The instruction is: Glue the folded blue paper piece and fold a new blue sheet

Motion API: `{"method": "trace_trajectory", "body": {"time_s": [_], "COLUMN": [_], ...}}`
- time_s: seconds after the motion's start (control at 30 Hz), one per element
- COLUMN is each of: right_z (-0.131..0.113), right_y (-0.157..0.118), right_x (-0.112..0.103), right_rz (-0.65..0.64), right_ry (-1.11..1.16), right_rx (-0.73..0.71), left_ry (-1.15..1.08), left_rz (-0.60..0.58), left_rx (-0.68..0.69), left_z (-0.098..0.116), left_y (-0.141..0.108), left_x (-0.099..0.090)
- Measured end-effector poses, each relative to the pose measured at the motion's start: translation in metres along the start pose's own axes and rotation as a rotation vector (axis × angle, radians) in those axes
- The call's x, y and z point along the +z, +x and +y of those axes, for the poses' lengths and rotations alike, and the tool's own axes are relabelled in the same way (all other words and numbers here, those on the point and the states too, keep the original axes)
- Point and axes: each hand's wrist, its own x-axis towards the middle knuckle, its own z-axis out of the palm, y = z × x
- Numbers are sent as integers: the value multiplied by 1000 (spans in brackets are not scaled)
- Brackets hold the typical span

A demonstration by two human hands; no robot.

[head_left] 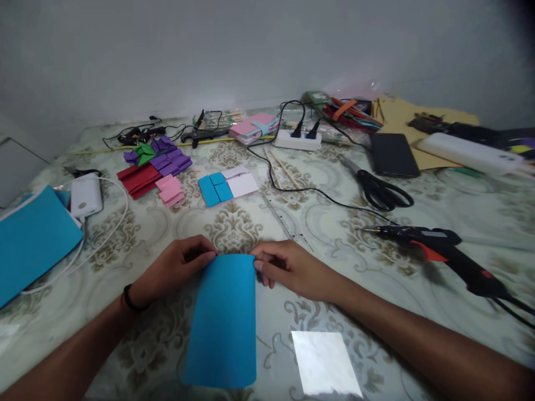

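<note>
A long blue sheet of paper [225,323] lies lengthwise in front of me, slightly curved. My left hand [178,264] pinches its far left corner between thumb and fingers, a dark band around the wrist. At the far right corner, my right hand [284,267] grips the same sheet between thumb and forefinger. Along the far edge a narrow strip appears bent over, though the fingers partly hide it. To the right of the sheet, a white square of paper [326,362] rests on the patterned tablecloth.
Beyond my hands lie a folded blue-and-white paper piece [228,185] and a clear ruler [282,220]. On the right are a glue gun [443,245], scissors [376,184] and a black cable. A power bank [86,195] and blue sheets [37,239] sit left.
</note>
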Motion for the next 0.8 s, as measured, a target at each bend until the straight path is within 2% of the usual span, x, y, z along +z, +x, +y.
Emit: {"method": "trace_trajectory", "body": {"time_s": [0.8], "right_z": [-2], "right_y": [-1], "right_x": [0], "right_rz": [11], "right_ry": [-40], "right_rx": [-4], "left_ry": [54], "left_rz": [-15], "left_rx": [2], "left_z": [0], "left_y": [0], "left_x": [0]}}
